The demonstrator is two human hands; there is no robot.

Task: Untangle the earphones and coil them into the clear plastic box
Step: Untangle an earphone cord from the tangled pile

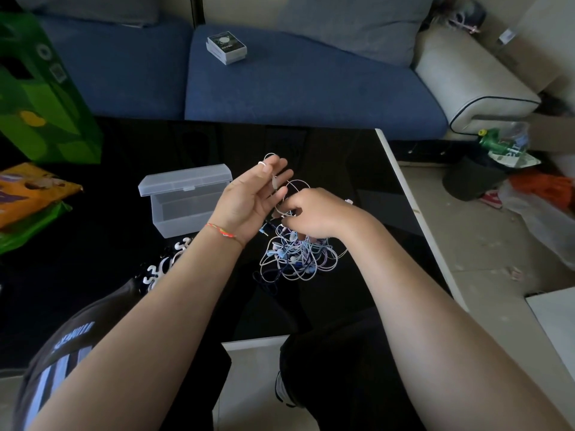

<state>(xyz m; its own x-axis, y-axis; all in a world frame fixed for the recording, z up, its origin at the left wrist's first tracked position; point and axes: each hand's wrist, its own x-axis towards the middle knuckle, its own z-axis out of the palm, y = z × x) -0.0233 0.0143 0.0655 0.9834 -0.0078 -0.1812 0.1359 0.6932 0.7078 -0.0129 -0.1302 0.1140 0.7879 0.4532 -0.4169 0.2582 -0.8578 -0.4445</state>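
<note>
The earphones (295,253) lie as a tangled heap of white, pale blue and dark cables on the black glossy surface (326,150), near its middle and just right of the clear plastic box (183,203). Several loops rise out of the heap into both hands. The right hand (314,214) hovers over the far part of the tangle, its fingers (287,213) curled down and pinching a white cable. The left hand (249,197) is held palm up just to the left, touching the right hand's fingertips; its fingers (277,169) are mostly straight and spread, with a white loop draped over the far fingertips and a cable running across them, so they carry the cable rather than clamp it. A red and orange thread bracelet (222,230) circles the left wrist.

The box stands open, lid tipped back toward the far side, with nothing plainly visible inside. Near the box on its near side lie black and white curved pieces (168,262) that are hard to identify. At the left edge of the surface sit an orange packet (28,191) and a tall green carton (40,94). Beyond the surface is a blue sofa (295,85) with a small grey box (226,47) on its cushion. On the floor to the right is scattered rubbish, including a green bottle (491,143).
</note>
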